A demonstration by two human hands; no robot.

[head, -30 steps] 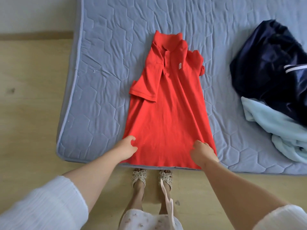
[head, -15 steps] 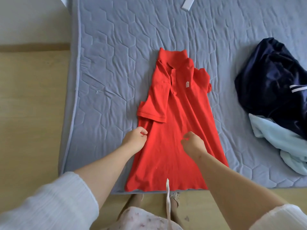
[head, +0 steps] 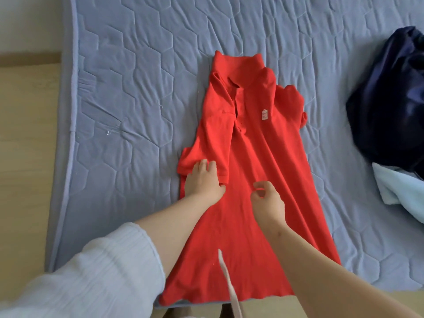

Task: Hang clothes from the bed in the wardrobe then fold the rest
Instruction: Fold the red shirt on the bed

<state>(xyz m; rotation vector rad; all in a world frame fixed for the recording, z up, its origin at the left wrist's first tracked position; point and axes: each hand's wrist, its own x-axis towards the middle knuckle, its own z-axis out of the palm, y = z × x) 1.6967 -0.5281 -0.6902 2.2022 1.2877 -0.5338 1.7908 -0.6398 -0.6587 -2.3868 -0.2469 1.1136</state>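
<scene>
**Red polo flat on the bed, left hand on the folded sleeve**

A red polo shirt [head: 259, 180] lies face up on the quilted grey-blue bed [head: 137, 76], collar at the far end and hem at the near edge of the mattress. Its left side is folded inward, so that sleeve lies over the front with its cuff pointing toward the person. The other sleeve is bunched beside the shoulder. A small pale label [head: 264, 115] sits on the chest.

The left hand [head: 204, 180] rests on the cuff of the folded sleeve, fingers fairly straight and lying flat on the cloth, thumb at the cuff's near corner. The right hand [head: 267, 200] is over the middle of the shirt front, just beside the left one. Its fingers are curled toward the thumb with red showing in the gap, and I cannot tell whether it nips the fabric or holds nothing.

Well to the right on the bed lies a crumpled navy garment [head: 390, 99], and a pale blue garment [head: 403, 189] touches its near side. Both are apart from the shirt. A wooden floor [head: 23, 157] shows on the left. The person's white sleeve [head: 91, 271] fills the lower left, and a thin white strip [head: 226, 278] hangs across the hem.
</scene>
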